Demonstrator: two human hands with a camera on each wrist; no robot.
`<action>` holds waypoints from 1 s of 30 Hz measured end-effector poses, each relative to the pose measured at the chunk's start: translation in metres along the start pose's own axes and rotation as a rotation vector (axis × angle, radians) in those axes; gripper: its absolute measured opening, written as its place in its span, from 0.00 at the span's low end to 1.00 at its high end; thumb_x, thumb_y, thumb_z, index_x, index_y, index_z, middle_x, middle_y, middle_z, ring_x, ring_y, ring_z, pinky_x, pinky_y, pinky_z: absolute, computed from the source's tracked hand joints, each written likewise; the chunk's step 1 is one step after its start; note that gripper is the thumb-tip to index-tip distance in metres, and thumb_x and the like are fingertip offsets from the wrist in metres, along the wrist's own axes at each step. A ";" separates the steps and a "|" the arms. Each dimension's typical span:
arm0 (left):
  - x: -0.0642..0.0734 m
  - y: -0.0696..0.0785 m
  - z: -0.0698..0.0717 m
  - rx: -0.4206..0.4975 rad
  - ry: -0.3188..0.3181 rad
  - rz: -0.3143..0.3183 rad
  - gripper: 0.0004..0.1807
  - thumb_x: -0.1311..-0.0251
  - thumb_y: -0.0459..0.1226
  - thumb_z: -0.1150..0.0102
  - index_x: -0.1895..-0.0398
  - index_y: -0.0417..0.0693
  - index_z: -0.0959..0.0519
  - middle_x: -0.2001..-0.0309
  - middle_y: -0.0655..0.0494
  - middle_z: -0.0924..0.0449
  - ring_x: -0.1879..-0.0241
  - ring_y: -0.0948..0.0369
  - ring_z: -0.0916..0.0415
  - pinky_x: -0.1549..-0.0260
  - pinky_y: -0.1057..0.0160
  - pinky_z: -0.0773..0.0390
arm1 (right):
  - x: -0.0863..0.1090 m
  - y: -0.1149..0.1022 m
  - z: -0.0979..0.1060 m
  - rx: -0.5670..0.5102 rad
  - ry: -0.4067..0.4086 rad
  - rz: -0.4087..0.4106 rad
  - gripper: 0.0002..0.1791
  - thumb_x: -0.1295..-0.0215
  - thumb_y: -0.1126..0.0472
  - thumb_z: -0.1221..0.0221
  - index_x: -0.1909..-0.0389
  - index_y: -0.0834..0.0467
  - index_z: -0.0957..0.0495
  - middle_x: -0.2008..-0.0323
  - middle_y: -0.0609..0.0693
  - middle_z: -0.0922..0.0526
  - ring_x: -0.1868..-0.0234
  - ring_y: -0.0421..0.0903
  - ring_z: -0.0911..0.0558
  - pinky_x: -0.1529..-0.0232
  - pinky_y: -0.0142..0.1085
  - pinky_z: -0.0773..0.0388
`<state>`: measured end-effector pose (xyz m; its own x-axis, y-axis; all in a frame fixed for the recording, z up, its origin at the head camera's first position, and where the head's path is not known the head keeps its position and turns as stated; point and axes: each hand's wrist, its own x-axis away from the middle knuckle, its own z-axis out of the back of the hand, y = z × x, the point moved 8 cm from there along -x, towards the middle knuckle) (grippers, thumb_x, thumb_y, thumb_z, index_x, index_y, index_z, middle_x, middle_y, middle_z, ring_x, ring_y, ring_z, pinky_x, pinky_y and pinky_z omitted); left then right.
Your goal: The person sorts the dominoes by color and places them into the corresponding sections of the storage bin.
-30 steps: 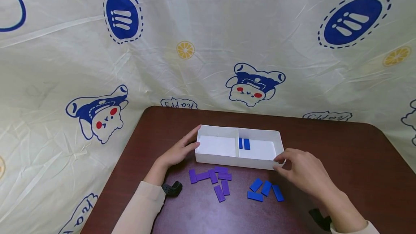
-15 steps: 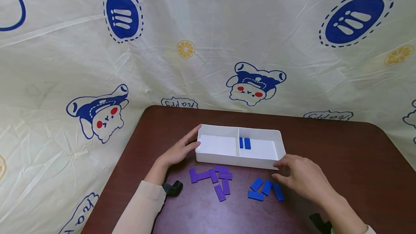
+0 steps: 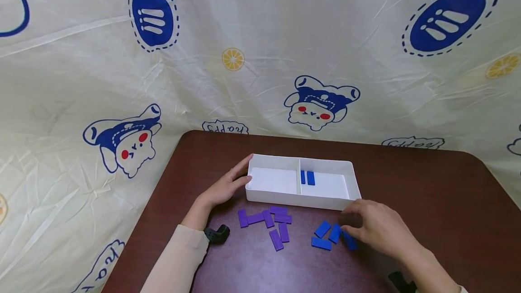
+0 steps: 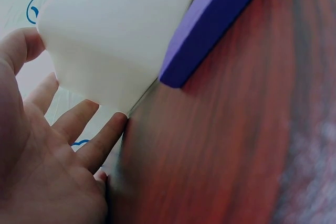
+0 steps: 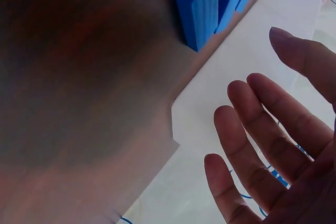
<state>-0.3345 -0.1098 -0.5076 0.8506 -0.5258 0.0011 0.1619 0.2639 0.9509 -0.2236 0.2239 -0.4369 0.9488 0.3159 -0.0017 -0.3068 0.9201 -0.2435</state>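
A white two-compartment box [image 3: 309,200] sits on the table, with two blue blocks [image 3: 311,178] in its right compartment beside the divider. My left hand [image 3: 221,189] rests against the box's left end, fingers extended along it and thumb at its near corner, as the left wrist view also shows. By the near right corner hovers my right hand [image 3: 376,225], holding nothing; its fingers [image 5: 231,124] are spread and gently bent in the right wrist view. The thumb overlaps the rightmost of several loose blue blocks [image 3: 321,243] in front of the box.
Several purple blocks [image 3: 276,240] lie loose in front of the box's left half, left of the blue ones. The brown table [image 3: 431,202] ends at a patterned sheet [image 3: 260,80] behind. A dark band [image 3: 217,234] is on the left wrist.
My right hand has come off the box's near right corner and moved down and toward the rightmost loose blue block. My left hand stays against the box.
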 end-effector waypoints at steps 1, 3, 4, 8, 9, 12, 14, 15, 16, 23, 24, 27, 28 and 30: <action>0.000 0.000 0.000 -0.003 0.001 -0.001 0.38 0.21 0.47 0.51 0.15 0.69 0.55 0.15 0.64 0.58 0.16 0.50 0.57 0.22 0.37 0.49 | 0.000 -0.001 -0.001 0.000 -0.005 0.000 0.15 0.49 0.46 0.22 0.61 0.46 0.11 0.58 0.43 0.11 0.57 0.48 0.13 0.58 0.52 0.16; 0.000 0.000 0.001 -0.007 0.001 0.001 0.38 0.21 0.47 0.51 0.15 0.68 0.55 0.15 0.64 0.58 0.16 0.51 0.58 0.22 0.37 0.50 | 0.001 -0.001 -0.004 -0.003 -0.012 0.002 0.15 0.48 0.45 0.23 0.61 0.45 0.11 0.58 0.42 0.11 0.55 0.48 0.13 0.57 0.52 0.16; 0.000 0.000 0.001 -0.009 0.002 0.003 0.38 0.21 0.47 0.51 0.15 0.68 0.54 0.15 0.65 0.58 0.16 0.52 0.58 0.22 0.37 0.50 | 0.001 -0.002 -0.006 -0.005 -0.016 0.004 0.15 0.49 0.45 0.23 0.62 0.44 0.11 0.58 0.40 0.12 0.55 0.47 0.13 0.57 0.52 0.16; 0.000 -0.001 0.001 -0.010 0.003 0.005 0.37 0.21 0.47 0.51 0.15 0.69 0.54 0.15 0.65 0.57 0.16 0.52 0.58 0.22 0.37 0.50 | 0.002 -0.005 -0.012 -0.007 -0.041 0.019 0.17 0.50 0.42 0.22 0.61 0.43 0.11 0.61 0.37 0.13 0.59 0.41 0.16 0.59 0.47 0.17; 0.000 -0.001 0.001 -0.007 0.004 0.007 0.37 0.21 0.47 0.51 0.15 0.71 0.54 0.15 0.65 0.57 0.16 0.52 0.58 0.21 0.38 0.49 | 0.002 -0.005 -0.014 -0.006 -0.047 0.022 0.18 0.51 0.41 0.22 0.61 0.43 0.11 0.61 0.37 0.14 0.60 0.40 0.17 0.60 0.46 0.18; 0.000 -0.001 0.000 -0.001 0.003 0.001 0.37 0.21 0.47 0.51 0.16 0.73 0.54 0.15 0.64 0.57 0.16 0.51 0.58 0.22 0.37 0.49 | 0.003 -0.006 -0.019 0.004 -0.060 0.023 0.23 0.52 0.38 0.22 0.58 0.46 0.11 0.61 0.38 0.14 0.64 0.37 0.20 0.63 0.42 0.20; 0.000 -0.001 0.000 -0.001 0.004 0.001 0.37 0.21 0.47 0.51 0.16 0.76 0.53 0.15 0.64 0.57 0.16 0.51 0.57 0.22 0.37 0.49 | 0.004 -0.006 -0.021 0.011 -0.062 0.019 0.26 0.53 0.37 0.22 0.57 0.48 0.11 0.61 0.39 0.14 0.67 0.36 0.23 0.66 0.39 0.23; 0.000 -0.001 0.001 -0.001 0.004 0.002 0.36 0.21 0.47 0.51 0.17 0.77 0.53 0.15 0.64 0.57 0.16 0.51 0.57 0.22 0.37 0.49 | 0.004 -0.006 -0.022 0.012 -0.061 0.015 0.27 0.54 0.37 0.22 0.57 0.49 0.11 0.62 0.39 0.15 0.68 0.36 0.25 0.67 0.38 0.24; 0.000 0.000 0.000 0.000 0.003 0.000 0.36 0.21 0.46 0.51 0.17 0.76 0.53 0.15 0.64 0.57 0.16 0.51 0.57 0.22 0.37 0.49 | 0.004 -0.006 -0.023 0.013 -0.061 0.013 0.28 0.54 0.36 0.22 0.57 0.50 0.11 0.62 0.39 0.15 0.69 0.36 0.26 0.69 0.37 0.26; 0.000 0.002 0.000 0.007 -0.004 -0.007 0.37 0.21 0.45 0.51 0.15 0.68 0.54 0.15 0.62 0.57 0.17 0.50 0.54 0.22 0.38 0.47 | 0.005 -0.007 -0.026 0.014 -0.057 0.004 0.29 0.56 0.37 0.21 0.58 0.52 0.11 0.65 0.39 0.18 0.71 0.36 0.29 0.71 0.34 0.32; 0.000 0.002 0.000 0.007 -0.005 -0.009 0.38 0.21 0.44 0.51 0.15 0.67 0.54 0.15 0.62 0.57 0.17 0.49 0.54 0.22 0.38 0.47 | 0.004 -0.007 -0.026 0.015 -0.057 0.003 0.29 0.56 0.37 0.21 0.59 0.52 0.11 0.66 0.39 0.19 0.71 0.36 0.30 0.71 0.34 0.32; 0.000 0.002 0.000 0.005 -0.005 -0.010 0.38 0.21 0.44 0.51 0.15 0.67 0.55 0.15 0.61 0.57 0.17 0.48 0.54 0.22 0.38 0.47 | 0.004 -0.008 -0.027 0.023 -0.056 -0.002 0.29 0.57 0.37 0.21 0.59 0.52 0.11 0.66 0.39 0.19 0.71 0.36 0.30 0.70 0.35 0.32; 0.000 0.001 0.000 0.004 -0.004 -0.010 0.38 0.21 0.44 0.51 0.15 0.68 0.55 0.15 0.61 0.57 0.17 0.48 0.54 0.22 0.37 0.48 | 0.004 -0.008 -0.027 0.023 -0.057 -0.004 0.29 0.57 0.37 0.21 0.59 0.52 0.11 0.66 0.39 0.19 0.71 0.36 0.30 0.70 0.36 0.32; 0.000 0.001 0.000 0.005 -0.003 -0.004 0.37 0.21 0.45 0.51 0.15 0.70 0.54 0.15 0.62 0.57 0.17 0.49 0.54 0.22 0.38 0.48 | 0.004 -0.008 -0.028 0.025 -0.056 -0.009 0.29 0.57 0.37 0.20 0.59 0.52 0.11 0.66 0.39 0.19 0.71 0.36 0.29 0.69 0.37 0.31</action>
<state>-0.3341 -0.1096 -0.5063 0.8486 -0.5290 -0.0020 0.1630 0.2580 0.9523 -0.2155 0.2112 -0.4622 0.9460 0.3195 0.0548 -0.3008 0.9283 -0.2187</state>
